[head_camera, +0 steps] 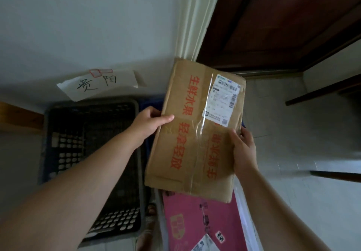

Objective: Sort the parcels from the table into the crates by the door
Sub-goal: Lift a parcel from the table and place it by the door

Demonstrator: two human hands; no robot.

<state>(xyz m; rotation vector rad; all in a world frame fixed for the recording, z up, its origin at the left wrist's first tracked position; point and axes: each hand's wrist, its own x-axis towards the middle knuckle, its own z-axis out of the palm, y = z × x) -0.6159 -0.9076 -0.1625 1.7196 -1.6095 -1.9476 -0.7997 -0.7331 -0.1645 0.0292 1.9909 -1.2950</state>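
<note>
I hold a flat brown cardboard parcel (187, 133) with red printed characters, clear tape and a white shipping label. My left hand (151, 122) grips its left edge, thumb on top. My right hand (243, 147) grips its right edge, thumb on top. The parcel hangs above a blue crate (149, 102), of which only slivers show around it. Below the parcel, a pink parcel (201, 221) with a white label lies in that crate. To the left stands a black lattice crate (91, 149) with nothing in it.
A paper sign (97, 83) with handwritten characters is stuck on the white wall above the black crate. A dark brown door (283, 20) and its pale frame stand behind the parcel. Light floor tiles (293, 153) stretch to the right. A wooden edge (19, 115) juts in at the left.
</note>
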